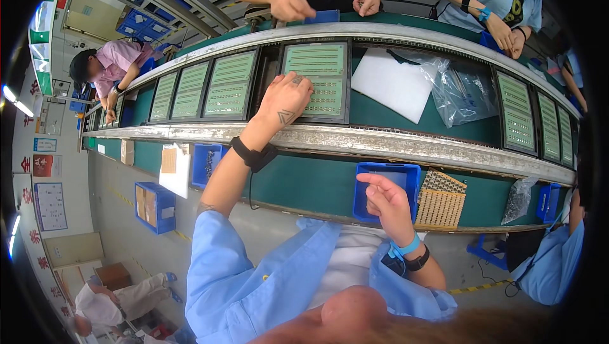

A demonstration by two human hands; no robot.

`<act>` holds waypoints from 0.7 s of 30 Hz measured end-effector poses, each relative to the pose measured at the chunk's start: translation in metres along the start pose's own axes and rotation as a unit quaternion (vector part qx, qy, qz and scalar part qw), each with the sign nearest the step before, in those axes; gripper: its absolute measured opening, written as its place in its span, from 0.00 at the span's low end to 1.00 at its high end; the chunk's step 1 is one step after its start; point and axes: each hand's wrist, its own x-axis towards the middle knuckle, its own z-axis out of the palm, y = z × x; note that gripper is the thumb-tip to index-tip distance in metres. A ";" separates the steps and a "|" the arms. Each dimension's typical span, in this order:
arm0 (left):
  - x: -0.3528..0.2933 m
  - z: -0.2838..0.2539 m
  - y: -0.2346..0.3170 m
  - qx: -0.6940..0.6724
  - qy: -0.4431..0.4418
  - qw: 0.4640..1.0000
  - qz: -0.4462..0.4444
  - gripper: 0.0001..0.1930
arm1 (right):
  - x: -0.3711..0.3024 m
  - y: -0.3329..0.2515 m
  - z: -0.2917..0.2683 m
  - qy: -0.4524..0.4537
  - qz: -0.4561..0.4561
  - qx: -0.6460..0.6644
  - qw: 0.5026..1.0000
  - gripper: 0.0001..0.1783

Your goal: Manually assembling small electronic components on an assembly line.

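My left hand (285, 100) is over a green circuit board panel (325, 87) set in a black frame on the conveyor. Its fingers are drawn together and bent down at the board's left side; the fingertips, and anything between them, are hidden. My right hand (388, 204) hovers over the right part of a blue bin (364, 199) at the near edge. Its index finger points left while the thumb and other fingers curl in, and whatever lies in them is too small to make out. Beside that bin lies a tan tray of small parts (441, 199).
Framed boards (229, 84) line the conveyor to the left, others (518, 112) to the right. A white foam sheet (388, 84) and a clear plastic bag (466, 93) lie between them. The metal rail (393, 140) runs in front. Co-workers' hands (288, 5) are across the line.
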 end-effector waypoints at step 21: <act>-0.006 -0.059 0.051 -0.130 0.075 0.989 0.016 0.08 | 0.004 -0.010 -0.001 -0.018 -0.019 0.237 0.971 0.40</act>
